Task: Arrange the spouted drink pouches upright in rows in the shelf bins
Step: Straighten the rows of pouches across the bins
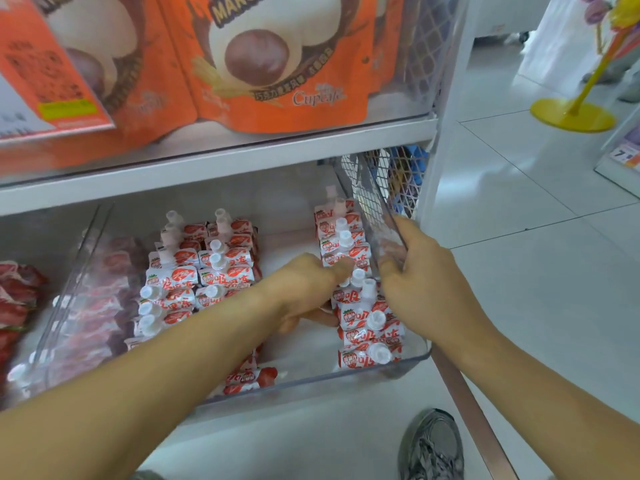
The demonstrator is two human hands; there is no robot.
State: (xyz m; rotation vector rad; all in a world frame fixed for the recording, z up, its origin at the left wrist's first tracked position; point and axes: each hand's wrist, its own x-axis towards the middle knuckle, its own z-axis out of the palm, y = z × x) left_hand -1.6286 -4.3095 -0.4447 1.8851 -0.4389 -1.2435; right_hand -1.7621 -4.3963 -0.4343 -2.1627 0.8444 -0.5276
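Observation:
A clear plastic shelf bin (pixel 311 382) on the lower shelf holds red-and-white spouted drink pouches with white caps. Two rows of pouches (pixel 194 275) stand at the bin's left; a single row (pixel 360 306) runs along its right wall. A bare strip lies between them, with a fallen pouch (pixel 252 375) near the front. My left hand (pixel 304 289) reaches into the bin, fingers pressed against the right row's side, thumb under it. My right hand (pixel 415 271) grips the bin's clear right wall (pixel 377 216) from above.
Orange marshmallow snack bags (pixel 277 64) fill the shelf above. A clear divider (pixel 72 271) separates a neighbouring bin of red pouches (pixel 17 299) at left. A wire mesh panel (pixel 398 174) closes the shelf's right end. My shoe (pixel 433 445) stands on the white tiled floor; a yellow stand base (pixel 571 116) sits beyond.

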